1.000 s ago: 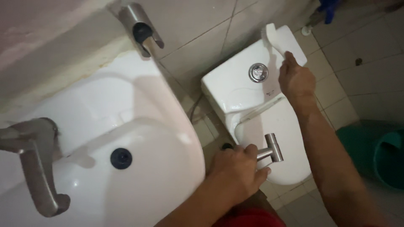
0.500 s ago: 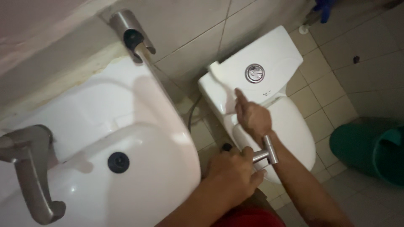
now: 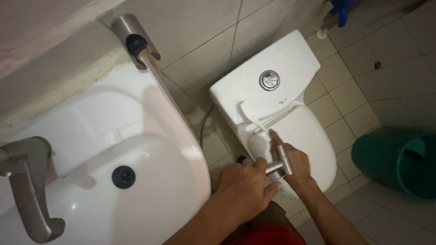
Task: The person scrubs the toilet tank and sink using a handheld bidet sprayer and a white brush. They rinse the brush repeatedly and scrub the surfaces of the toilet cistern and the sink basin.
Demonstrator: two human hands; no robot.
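Observation:
My left hand grips the handle of a metal bidet sprayer, whose head points over the white toilet. Just behind the sprayer, my right hand rests on the closed toilet lid with one finger stretched toward the tank. A white cloth-like shape lies at the joint of lid and tank, just beyond that fingertip. Whether the hand grips it is unclear. The tank top carries a round metal flush button.
A white washbasin with a dark drain and a metal tap fills the left. A metal sprayer holder hangs on the tiled wall. A green bucket stands on the floor tiles at right.
My right hand swept from the tank's right end across to its left, then pulled back onto the lid beside the sprayer. The left hand kept its grip, barely moving.

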